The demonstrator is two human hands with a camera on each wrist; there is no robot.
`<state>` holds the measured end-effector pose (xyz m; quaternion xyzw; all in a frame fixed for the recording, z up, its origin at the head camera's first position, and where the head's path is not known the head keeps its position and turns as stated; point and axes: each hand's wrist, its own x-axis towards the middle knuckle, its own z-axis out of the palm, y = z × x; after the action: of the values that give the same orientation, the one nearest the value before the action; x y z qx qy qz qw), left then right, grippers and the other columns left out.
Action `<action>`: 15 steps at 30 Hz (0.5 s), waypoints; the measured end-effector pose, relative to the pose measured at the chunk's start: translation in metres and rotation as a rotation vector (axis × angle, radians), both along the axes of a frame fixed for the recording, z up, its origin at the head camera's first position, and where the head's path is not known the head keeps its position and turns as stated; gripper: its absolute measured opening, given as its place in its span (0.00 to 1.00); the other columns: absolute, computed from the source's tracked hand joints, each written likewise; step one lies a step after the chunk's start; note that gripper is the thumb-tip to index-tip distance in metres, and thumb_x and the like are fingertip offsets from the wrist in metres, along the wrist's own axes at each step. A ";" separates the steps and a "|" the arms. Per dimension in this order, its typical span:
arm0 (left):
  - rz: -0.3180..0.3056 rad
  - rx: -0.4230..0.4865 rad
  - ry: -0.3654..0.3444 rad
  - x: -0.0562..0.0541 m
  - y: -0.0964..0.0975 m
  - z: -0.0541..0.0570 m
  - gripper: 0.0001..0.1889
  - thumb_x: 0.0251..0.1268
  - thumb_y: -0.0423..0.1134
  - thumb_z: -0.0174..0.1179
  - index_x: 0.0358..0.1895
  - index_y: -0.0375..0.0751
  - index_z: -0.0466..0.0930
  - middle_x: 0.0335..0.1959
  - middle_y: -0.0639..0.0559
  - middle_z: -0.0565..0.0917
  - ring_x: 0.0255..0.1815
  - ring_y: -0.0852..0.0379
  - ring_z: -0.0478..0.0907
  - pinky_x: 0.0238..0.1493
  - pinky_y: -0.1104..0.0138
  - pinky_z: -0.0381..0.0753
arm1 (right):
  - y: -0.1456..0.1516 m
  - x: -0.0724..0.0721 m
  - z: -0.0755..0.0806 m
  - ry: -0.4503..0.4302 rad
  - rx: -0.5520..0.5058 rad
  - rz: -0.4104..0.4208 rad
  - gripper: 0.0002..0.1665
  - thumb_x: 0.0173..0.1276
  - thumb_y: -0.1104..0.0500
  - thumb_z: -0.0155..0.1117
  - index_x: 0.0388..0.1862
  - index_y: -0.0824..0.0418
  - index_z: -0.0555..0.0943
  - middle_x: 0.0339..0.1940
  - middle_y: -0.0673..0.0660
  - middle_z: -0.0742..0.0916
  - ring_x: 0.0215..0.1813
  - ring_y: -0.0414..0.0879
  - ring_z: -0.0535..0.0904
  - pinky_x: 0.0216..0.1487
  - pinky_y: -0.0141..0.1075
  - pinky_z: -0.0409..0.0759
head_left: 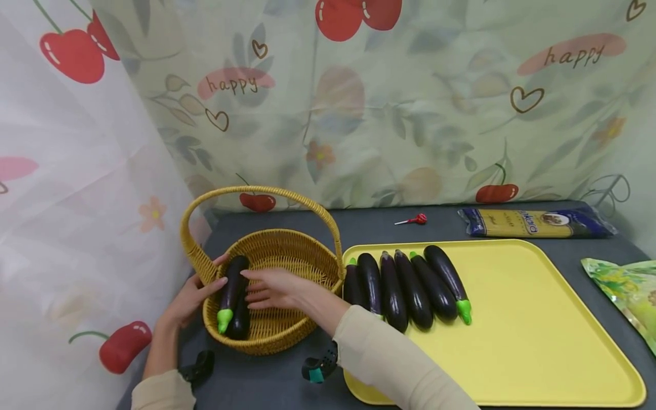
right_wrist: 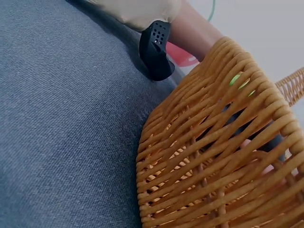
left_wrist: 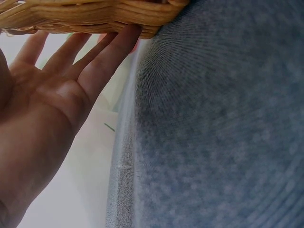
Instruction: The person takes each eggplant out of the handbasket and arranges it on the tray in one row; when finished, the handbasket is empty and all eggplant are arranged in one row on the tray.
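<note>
Two dark eggplants lie along the left side inside a wicker basket (head_left: 279,341). The upper eggplant (head_left: 237,279) has its bright green cap toward me and partly covers the lower eggplant (head_left: 238,326). My left hand (head_left: 191,299) holds the basket's left rim near the handle base, thumb over the rim beside the upper eggplant. Its long fingers (left_wrist: 107,59) rest against the wicker from outside in the left wrist view. My right hand (head_left: 277,289) reaches over the basket, fingers extended, fingertips right beside the upper eggplant. The right wrist view shows mostly basket wall (right_wrist: 204,137).
A yellow tray (head_left: 533,336) right of the basket bears a row of several eggplants (head_left: 394,290) at its left. Behind it lie a red lollipop (head_left: 420,218) and a pasta packet (head_left: 533,222). A green bag (head_left: 627,296) is at far right. Patterned cloth surrounds the table.
</note>
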<state>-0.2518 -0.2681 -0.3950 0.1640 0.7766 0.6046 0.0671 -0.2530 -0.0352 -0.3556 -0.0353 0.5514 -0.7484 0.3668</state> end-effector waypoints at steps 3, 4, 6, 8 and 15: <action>-0.004 -0.004 0.005 0.000 -0.001 0.000 0.31 0.74 0.38 0.49 0.76 0.43 0.49 0.74 0.39 0.52 0.60 0.69 0.65 0.53 0.73 0.70 | -0.003 -0.001 0.001 0.009 0.006 0.008 0.36 0.72 0.53 0.58 0.72 0.68 0.59 0.61 0.68 0.73 0.61 0.61 0.71 0.57 0.50 0.71; -0.004 -0.005 0.007 0.000 -0.001 -0.001 0.31 0.74 0.38 0.49 0.76 0.43 0.49 0.75 0.39 0.52 0.61 0.68 0.63 0.53 0.74 0.69 | -0.004 -0.001 0.002 0.008 0.004 0.011 0.36 0.72 0.53 0.58 0.72 0.68 0.59 0.61 0.68 0.73 0.61 0.61 0.71 0.58 0.49 0.71; -0.004 -0.010 0.005 0.000 -0.001 -0.001 0.31 0.74 0.38 0.49 0.76 0.44 0.49 0.75 0.40 0.51 0.63 0.65 0.61 0.53 0.74 0.68 | -0.006 -0.001 0.003 0.012 0.001 0.016 0.36 0.72 0.54 0.57 0.71 0.69 0.59 0.62 0.68 0.73 0.62 0.61 0.70 0.58 0.49 0.70; 0.002 -0.011 -0.002 -0.001 -0.001 -0.001 0.31 0.75 0.39 0.49 0.76 0.45 0.49 0.75 0.41 0.51 0.65 0.61 0.59 0.54 0.75 0.68 | -0.008 -0.002 0.003 0.015 -0.005 0.020 0.35 0.72 0.54 0.57 0.71 0.69 0.60 0.62 0.68 0.73 0.62 0.61 0.71 0.59 0.49 0.70; 0.008 -0.003 -0.020 -0.001 0.000 0.000 0.31 0.75 0.39 0.49 0.76 0.48 0.50 0.73 0.37 0.54 0.62 0.63 0.63 0.53 0.73 0.70 | -0.017 -0.003 0.005 0.019 0.007 -0.002 0.34 0.72 0.55 0.58 0.70 0.68 0.62 0.57 0.68 0.76 0.60 0.60 0.73 0.59 0.49 0.70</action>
<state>-0.2525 -0.2682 -0.3954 0.1547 0.7774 0.6053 0.0728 -0.2565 -0.0522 -0.3510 -0.0406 0.5574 -0.7466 0.3610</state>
